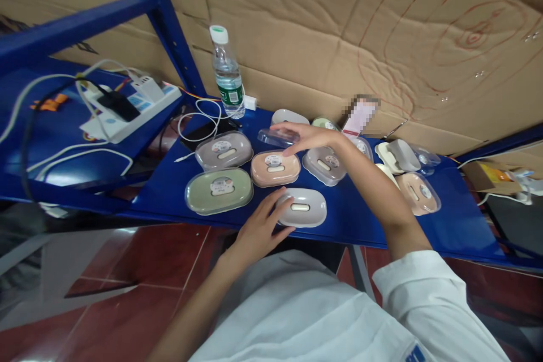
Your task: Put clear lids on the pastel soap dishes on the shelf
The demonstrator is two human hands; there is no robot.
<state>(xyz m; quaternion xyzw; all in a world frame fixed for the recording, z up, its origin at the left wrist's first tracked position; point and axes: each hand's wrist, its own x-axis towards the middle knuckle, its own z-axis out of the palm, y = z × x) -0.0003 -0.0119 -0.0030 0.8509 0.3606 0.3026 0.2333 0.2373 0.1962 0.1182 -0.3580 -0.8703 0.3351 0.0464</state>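
Several oval soap boxes lie on a blue shelf (356,220). My left hand (261,226) rests with spread fingers against the left end of a grey-white box without a lid (303,207) near the front edge. My right hand (311,137) reaches over the pink box (275,168) and holds a clear plastic lid (275,136) by its right end, fingers closed on it. A green box (218,190) and a grey-brown box (223,150), both with clear lids, sit to the left.
A water bottle (227,73) stands at the back. A white power strip (131,107) with plugs and cables lies at the left. More soap boxes and loose parts (407,172) lie at the right. A cardboard wall (360,28) backs the shelf.
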